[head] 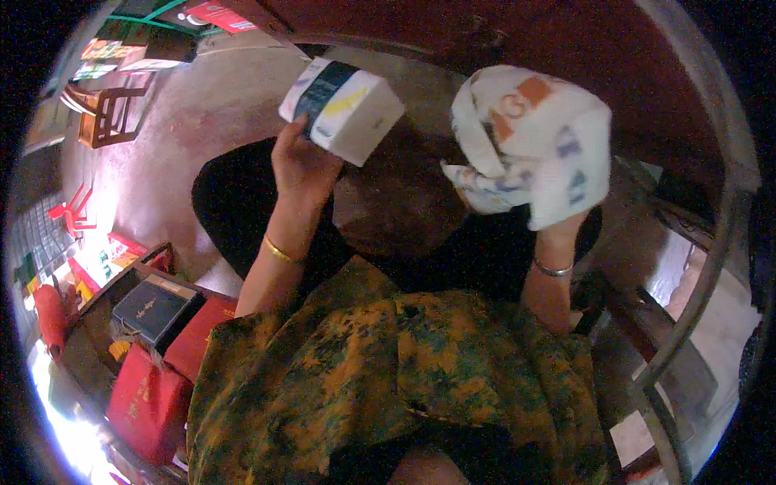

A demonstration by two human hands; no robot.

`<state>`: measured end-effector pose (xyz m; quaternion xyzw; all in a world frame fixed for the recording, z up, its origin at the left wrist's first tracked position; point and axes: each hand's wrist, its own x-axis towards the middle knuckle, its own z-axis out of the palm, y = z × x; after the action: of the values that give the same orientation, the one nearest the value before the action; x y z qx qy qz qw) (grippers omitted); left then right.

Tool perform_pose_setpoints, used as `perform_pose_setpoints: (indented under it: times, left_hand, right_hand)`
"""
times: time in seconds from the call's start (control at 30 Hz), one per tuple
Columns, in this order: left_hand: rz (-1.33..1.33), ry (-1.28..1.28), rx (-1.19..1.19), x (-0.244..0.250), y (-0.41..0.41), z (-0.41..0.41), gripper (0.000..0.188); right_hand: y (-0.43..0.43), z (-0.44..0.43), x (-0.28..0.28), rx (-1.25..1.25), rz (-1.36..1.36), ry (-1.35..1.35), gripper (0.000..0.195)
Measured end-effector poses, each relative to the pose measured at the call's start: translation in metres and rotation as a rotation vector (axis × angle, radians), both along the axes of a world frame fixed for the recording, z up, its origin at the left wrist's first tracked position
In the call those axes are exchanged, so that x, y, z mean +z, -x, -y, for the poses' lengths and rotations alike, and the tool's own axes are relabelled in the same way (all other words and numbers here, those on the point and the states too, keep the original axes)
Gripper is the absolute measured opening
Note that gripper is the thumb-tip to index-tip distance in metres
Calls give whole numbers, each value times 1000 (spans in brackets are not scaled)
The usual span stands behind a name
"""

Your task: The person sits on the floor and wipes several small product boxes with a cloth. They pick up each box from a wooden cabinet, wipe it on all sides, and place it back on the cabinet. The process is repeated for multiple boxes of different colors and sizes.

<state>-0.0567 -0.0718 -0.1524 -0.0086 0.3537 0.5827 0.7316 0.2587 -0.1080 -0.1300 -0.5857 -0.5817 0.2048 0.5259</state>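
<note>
My left hand [303, 160], a gold bangle at its wrist, grips a white box-shaped pack [370, 115] with a dark band and a yellow mark. The pack is tilted and held up over the floor between my knees. On the right, a crumpled white bag or cloth [545, 133] with orange and blue printing hangs folded over my right hand [564, 227]. Its fingers are hidden behind the material, which the hand holds up. A silver bangle shows at that wrist. The pack and the printed material are apart.
Left of me, a table [91, 339] bears a dark flat box [157, 306] and red bags [148, 406]. A wooden chair [106, 115] and a red plastic chair [73, 211] stand farther off. A dark red panel [388, 21] lies ahead; a curved bar [697, 321] runs along the right.
</note>
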Motion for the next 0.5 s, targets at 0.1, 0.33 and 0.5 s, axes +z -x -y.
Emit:
perform_pose_setpoints:
  times: [0.1, 0.33, 0.5]
  left_hand:
    - [117, -83, -37, 9, -17, 6, 47]
    - [119, -78, -40, 25, -50, 20, 37]
    - [49, -233, -60, 25, -55, 24, 42]
  right_hand:
    - [44, 5, -3, 145, 321, 4, 45]
    - [131, 43, -11, 390, 530, -82, 55]
    - [110, 35, 39, 376, 748, -200, 59]
